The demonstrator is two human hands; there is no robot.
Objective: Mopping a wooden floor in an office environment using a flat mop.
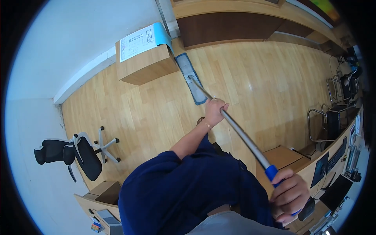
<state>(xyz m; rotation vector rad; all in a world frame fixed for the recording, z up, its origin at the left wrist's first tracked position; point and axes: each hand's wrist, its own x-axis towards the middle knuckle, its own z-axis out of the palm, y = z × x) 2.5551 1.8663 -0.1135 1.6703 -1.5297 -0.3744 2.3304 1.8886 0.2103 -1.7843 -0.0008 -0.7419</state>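
Observation:
A flat floor mop with a long metal pole [244, 137] runs slantwise across the view. Its grey mop head [187, 67] with a blue fringe lies on the wooden floor, beside a wooden cabinet. Partway down the pole, my left hand [215, 111] is wrapped round the metal, nearer to the mop head. My right hand [290, 192] is closed round the blue grip [271, 171] at the pole's top end, close to my body at the lower right. A dark shoe [201, 120] shows just below my left hand.
The low wooden cabinet [150, 64] carries papers [138, 41] and a blue folder [162, 35]. A black swivel chair [88, 156] stands at left by the wall. Dark wooden furniture [227, 29] lines the far side. At right are metal-framed chairs [333, 123] and a desk with screens [336, 190].

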